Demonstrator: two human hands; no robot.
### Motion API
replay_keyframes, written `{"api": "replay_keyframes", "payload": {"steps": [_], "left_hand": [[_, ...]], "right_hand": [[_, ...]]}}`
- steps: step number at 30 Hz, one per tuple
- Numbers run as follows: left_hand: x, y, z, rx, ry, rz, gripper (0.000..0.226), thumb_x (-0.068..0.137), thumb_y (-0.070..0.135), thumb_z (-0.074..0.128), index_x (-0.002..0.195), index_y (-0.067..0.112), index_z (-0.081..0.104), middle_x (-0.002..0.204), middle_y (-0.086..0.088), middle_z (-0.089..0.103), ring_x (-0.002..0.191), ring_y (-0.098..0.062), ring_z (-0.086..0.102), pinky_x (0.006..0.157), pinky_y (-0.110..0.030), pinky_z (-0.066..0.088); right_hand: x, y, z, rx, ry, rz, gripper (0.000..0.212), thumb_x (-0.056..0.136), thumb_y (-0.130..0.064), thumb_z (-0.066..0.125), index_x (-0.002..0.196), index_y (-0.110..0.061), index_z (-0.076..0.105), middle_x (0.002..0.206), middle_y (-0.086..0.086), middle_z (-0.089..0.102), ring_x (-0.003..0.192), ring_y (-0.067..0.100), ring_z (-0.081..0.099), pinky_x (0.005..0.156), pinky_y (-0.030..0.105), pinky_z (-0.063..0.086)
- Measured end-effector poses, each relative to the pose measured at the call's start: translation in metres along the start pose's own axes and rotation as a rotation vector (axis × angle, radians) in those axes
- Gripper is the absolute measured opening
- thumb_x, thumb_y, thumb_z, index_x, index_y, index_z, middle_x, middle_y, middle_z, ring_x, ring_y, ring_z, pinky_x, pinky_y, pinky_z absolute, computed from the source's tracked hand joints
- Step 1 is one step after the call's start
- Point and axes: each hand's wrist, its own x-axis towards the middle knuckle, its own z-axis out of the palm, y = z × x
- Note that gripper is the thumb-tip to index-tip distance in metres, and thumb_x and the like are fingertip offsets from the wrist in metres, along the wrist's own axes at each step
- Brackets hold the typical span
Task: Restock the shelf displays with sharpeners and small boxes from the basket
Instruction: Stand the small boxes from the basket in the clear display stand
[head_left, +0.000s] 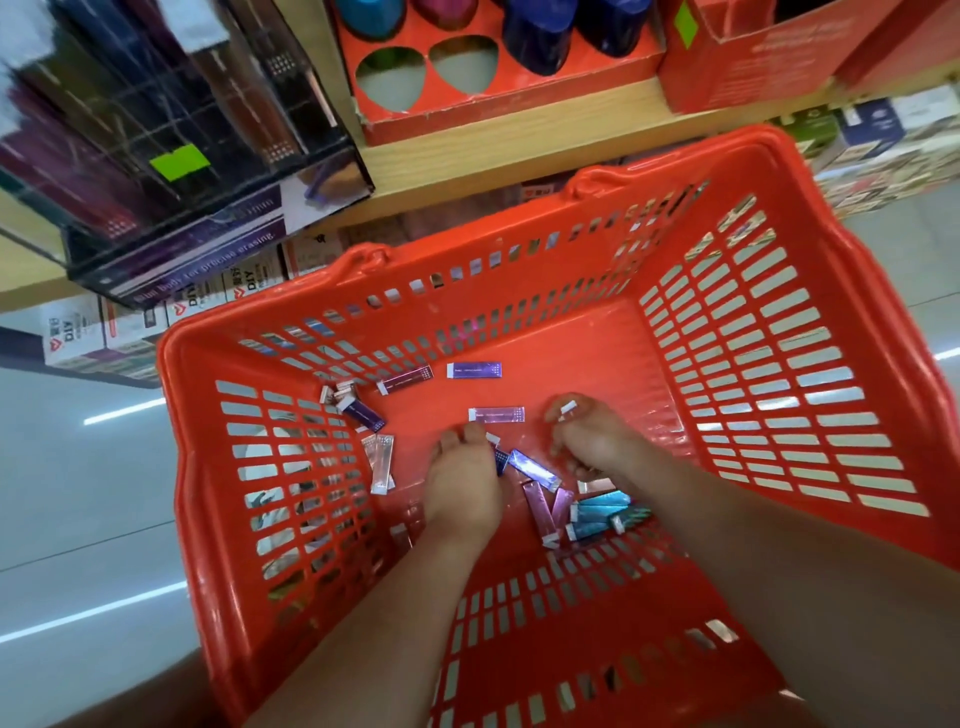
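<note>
While my left hand (462, 483) curls over glossy, foil-bright small boxes (535, 470) on the slotted red plastic basket (779, 364) floor, its grip unclear to me, and my right hand (592, 441) pinches one white-ended box (567, 407), I judge I'm gathering stock, next needing a lift to the far-left dark compartmented display case (182, 249).

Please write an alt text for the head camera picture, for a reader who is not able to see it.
Seen from above, a person's left hand and right hand reach into a red basket among small boxes scattered on its floor; the right hand pinches one. Behind the basket, a shelf holds a red display tray with two empty holes.
</note>
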Motion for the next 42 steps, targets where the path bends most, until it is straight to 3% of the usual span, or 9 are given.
{"api": "replay_keyframes", "payload": {"steps": [2,10,15,19,23,26,29,38,42], "left_hand": [[0.001,0.001,-0.001,0.022,-0.021,0.001,0.059,0.077,0.028,0.066,0.127,0.009,0.040,0.126,-0.014,0.047,0.114,-0.031,0.050,0.095,-0.035,0.040],[0.006,-0.006,-0.002,-0.002,0.056,-0.022,0.032,0.086,0.014,0.057,0.116,0.010,0.047,0.112,-0.012,0.060,0.105,-0.030,0.058,0.082,-0.036,0.044],[0.008,-0.008,-0.008,0.038,0.017,-0.045,0.011,0.083,0.017,0.062,0.092,0.012,0.065,0.097,-0.009,0.070,0.093,-0.027,0.065,0.077,-0.033,0.047],[0.007,-0.011,-0.023,-0.729,-0.119,-0.302,0.009,0.074,0.008,0.074,0.069,0.011,0.066,0.066,-0.007,0.065,0.056,-0.019,0.060,0.056,-0.028,0.045],[-0.002,0.002,-0.062,-1.289,-0.269,-0.318,0.011,0.081,-0.004,0.069,0.082,0.006,0.070,0.074,-0.007,0.070,0.063,-0.014,0.065,0.056,-0.019,0.051],[-0.009,0.012,-0.093,-1.263,-0.211,-0.113,0.008,0.079,-0.007,0.070,0.085,-0.002,0.069,0.075,-0.017,0.070,0.059,-0.027,0.061,0.050,-0.027,0.049],[-0.018,0.017,-0.128,-1.074,-0.107,0.083,0.013,0.074,-0.005,0.077,0.084,-0.002,0.068,0.069,-0.012,0.068,0.055,-0.020,0.061,0.051,-0.025,0.048],[-0.068,0.031,-0.280,-0.965,0.118,0.274,0.026,0.055,0.028,0.084,0.075,0.015,0.070,0.075,-0.015,0.065,0.061,-0.017,0.058,0.058,-0.025,0.050],[-0.090,0.035,-0.329,-1.040,0.304,0.287,0.012,0.075,0.012,0.079,0.070,0.013,0.067,0.066,-0.007,0.063,0.055,-0.012,0.058,0.052,-0.021,0.047]], "right_hand": [[-0.004,0.000,-0.001,0.126,-0.036,0.019,0.026,0.089,0.004,0.046,0.092,-0.017,0.060,0.050,0.005,0.051,0.030,0.010,0.035,0.035,0.011,0.026],[-0.014,0.006,0.027,0.158,-0.194,0.067,0.019,0.084,0.007,0.059,0.086,-0.011,0.063,0.067,0.013,0.062,0.045,0.013,0.051,0.035,0.015,0.027],[-0.012,0.006,0.046,0.166,-0.220,0.000,0.017,0.087,0.002,0.057,0.085,-0.010,0.069,0.057,0.008,0.053,0.040,0.010,0.045,0.035,0.016,0.027],[-0.012,0.001,0.043,0.335,-0.265,0.064,0.010,0.094,-0.022,0.060,0.095,-0.016,0.068,0.067,0.001,0.059,0.049,0.009,0.043,0.039,0.016,0.024],[-0.024,-0.018,0.026,0.413,-0.385,0.061,0.032,0.089,-0.049,0.063,0.103,-0.021,0.070,0.073,0.000,0.058,0.055,0.011,0.045,0.042,0.018,0.026],[-0.044,-0.044,0.012,0.392,-0.451,-0.109,0.035,0.090,-0.050,0.058,0.104,-0.019,0.066,0.074,0.005,0.068,0.058,0.016,0.060,0.044,0.019,0.033],[-0.073,-0.073,-0.003,0.433,-0.437,-0.269,0.039,0.077,-0.045,0.068,0.101,-0.014,0.067,0.077,0.012,0.071,0.059,0.022,0.067,0.061,0.030,0.039],[-0.180,-0.141,-0.033,0.689,-0.436,-0.491,0.018,0.091,-0.025,0.060,0.094,-0.008,0.065,0.077,0.010,0.071,0.057,0.022,0.070,0.040,0.020,0.043],[-0.217,-0.168,-0.025,0.822,-0.492,-0.585,0.020,0.082,-0.023,0.065,0.096,-0.010,0.065,0.076,0.008,0.068,0.054,0.014,0.063,0.038,0.016,0.038]]}}
